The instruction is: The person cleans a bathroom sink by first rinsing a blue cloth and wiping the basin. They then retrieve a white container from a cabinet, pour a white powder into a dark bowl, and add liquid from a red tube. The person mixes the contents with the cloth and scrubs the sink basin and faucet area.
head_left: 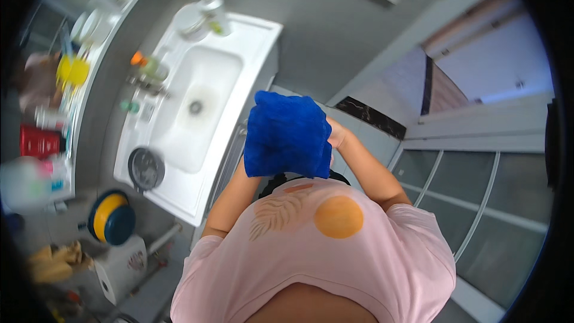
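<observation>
A blue towel [287,134], folded into a thick square, is held up in front of my chest. At its right edge my right hand [336,133] grips it, the fingers partly hidden by the cloth. My left forearm runs up to the towel's lower left corner. Behind the cloth the left hand and its fingers are hidden, so their grip does not show.
Left of me is a white sink [230,81] with a faucet [146,85], a grey round strainer [146,168] and bottles [213,12] on its rim. A cluttered shelf [110,36] hangs beyond. Glass-paneled doors [460,173] stand on the right.
</observation>
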### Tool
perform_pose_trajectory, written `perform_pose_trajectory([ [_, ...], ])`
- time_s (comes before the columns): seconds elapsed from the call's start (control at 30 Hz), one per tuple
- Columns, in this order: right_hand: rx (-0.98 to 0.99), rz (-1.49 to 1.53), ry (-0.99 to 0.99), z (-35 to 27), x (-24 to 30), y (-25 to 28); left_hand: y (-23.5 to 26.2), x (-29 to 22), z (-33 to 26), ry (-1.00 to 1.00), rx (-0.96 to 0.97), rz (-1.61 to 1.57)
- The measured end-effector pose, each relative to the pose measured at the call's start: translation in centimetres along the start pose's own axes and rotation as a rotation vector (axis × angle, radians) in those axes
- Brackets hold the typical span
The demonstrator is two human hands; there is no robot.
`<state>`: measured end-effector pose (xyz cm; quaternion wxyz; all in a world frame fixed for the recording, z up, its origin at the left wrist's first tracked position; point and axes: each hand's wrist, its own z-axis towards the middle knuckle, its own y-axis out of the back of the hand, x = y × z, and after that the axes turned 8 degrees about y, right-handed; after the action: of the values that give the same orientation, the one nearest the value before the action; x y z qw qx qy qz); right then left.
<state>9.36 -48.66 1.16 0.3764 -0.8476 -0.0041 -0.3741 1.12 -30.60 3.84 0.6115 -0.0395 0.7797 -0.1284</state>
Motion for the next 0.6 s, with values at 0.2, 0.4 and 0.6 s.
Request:
perform_pose_trajectory([
  [0.2,-0.019,0.114,0.328,-10.8,7.2,8.7,-13.0,-3.2,6.9,0.016,0.466,1.196],
  [0.4,-0.304,-0.333,0.502,-21.3,10.0,19.4,-28.6,-2.0,10.5,-0.281,0.717,0.788],
  [0.6,-0.423,-0.264,0.589,-28.2,14.9,25.4,-31.6,8.3,20.4,0.66,0.539,-0.355],
])
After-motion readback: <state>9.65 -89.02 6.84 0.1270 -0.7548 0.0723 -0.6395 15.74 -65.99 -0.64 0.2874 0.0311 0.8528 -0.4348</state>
